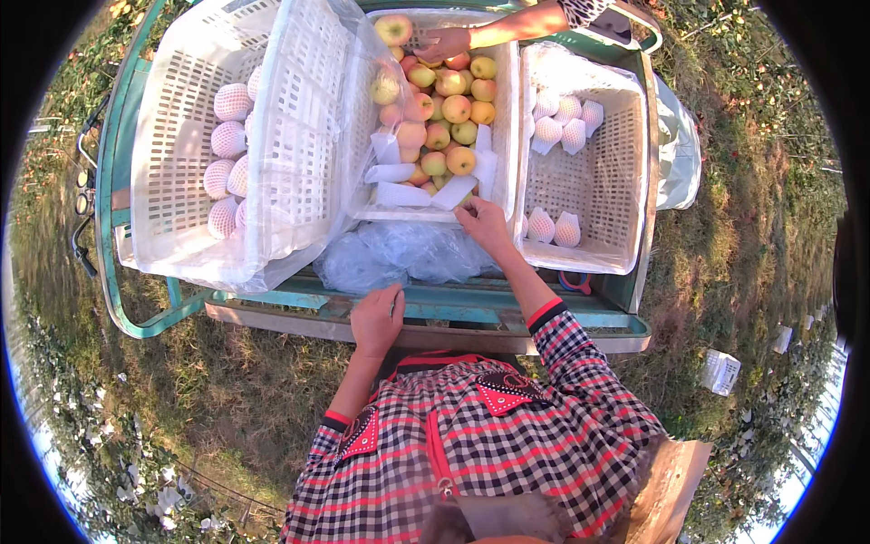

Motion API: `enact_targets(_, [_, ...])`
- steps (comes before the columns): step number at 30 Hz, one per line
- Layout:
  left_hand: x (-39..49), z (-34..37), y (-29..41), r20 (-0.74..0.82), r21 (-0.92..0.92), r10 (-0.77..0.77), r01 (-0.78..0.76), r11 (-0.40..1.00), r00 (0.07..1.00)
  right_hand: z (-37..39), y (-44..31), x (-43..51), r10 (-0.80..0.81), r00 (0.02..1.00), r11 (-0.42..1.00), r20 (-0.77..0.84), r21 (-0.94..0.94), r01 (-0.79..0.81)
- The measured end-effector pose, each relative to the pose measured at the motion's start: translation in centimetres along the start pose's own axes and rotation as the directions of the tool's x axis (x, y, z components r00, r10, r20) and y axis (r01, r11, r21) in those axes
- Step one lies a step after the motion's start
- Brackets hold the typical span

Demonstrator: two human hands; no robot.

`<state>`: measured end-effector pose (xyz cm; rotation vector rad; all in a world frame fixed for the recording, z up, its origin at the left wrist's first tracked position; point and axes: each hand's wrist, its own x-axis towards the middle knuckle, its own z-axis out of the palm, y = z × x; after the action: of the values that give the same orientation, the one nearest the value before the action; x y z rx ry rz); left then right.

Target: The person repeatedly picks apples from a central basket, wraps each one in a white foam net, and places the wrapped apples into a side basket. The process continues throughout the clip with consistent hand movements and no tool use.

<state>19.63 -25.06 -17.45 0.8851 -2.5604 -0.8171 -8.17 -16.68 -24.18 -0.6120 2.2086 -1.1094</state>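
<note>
My right hand [484, 221] is at the near rim of the middle white plastic crate [512, 102], fingers curled beside the white foam net sleeves [454, 192]. Whether it pinches anything is hidden. Loose apples [456, 109], yellow and red, fill this crate, with more foam sleeves along its near end. Over the cart's near edge, my left hand [376, 323] has its fingers drawn together, close to a crumpled clear plastic bag [414, 255]. No object shows in it, though its inner side is hidden.
Another person's hand [445, 45] reaches into the middle crate's far end. Net-wrapped apples lie in the tilted left crate [299, 136] and the right crate [578, 177]. A green metal cart [272, 297] carries the crates. Red-and-blue handles [575, 284] rest on its bed. Grass [224, 387] surrounds it.
</note>
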Motion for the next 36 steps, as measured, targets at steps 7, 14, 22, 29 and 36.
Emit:
enact_targets(7, [0.4,-0.2,0.4,-0.005,-0.011,0.003,-0.003,1.0,1.0,2.7,-2.3,6.4,-0.068,0.98,0.946,0.189,-0.299,0.123])
enact_targets(14, [0.6,-0.3,0.8,0.009,0.012,0.014,-0.014,1.0,1.0,12.9,-3.3,14.3,-0.037,0.928,0.771,0.371,-0.58,0.263])
enact_targets(22, [0.2,-0.4,0.6,0.058,0.001,-0.009,0.009,1.0,0.998,10.8,-2.1,15.6,-0.026,0.991,0.755,0.132,-0.647,0.106])
enact_targets(29, [6.6,-2.2,6.3,0.108,-0.557,0.028,0.038,0.829,0.994,-7.9,-5.9,5.0,-0.071,0.997,0.98,-0.016,-0.187,0.066])
enact_targets(36, [14.9,-3.3,14.5,-0.234,-0.251,0.389,-0.442,0.861,0.891,-11.9,-9.9,-5.5,-0.29,0.956,0.951,0.052,-0.096,0.294])
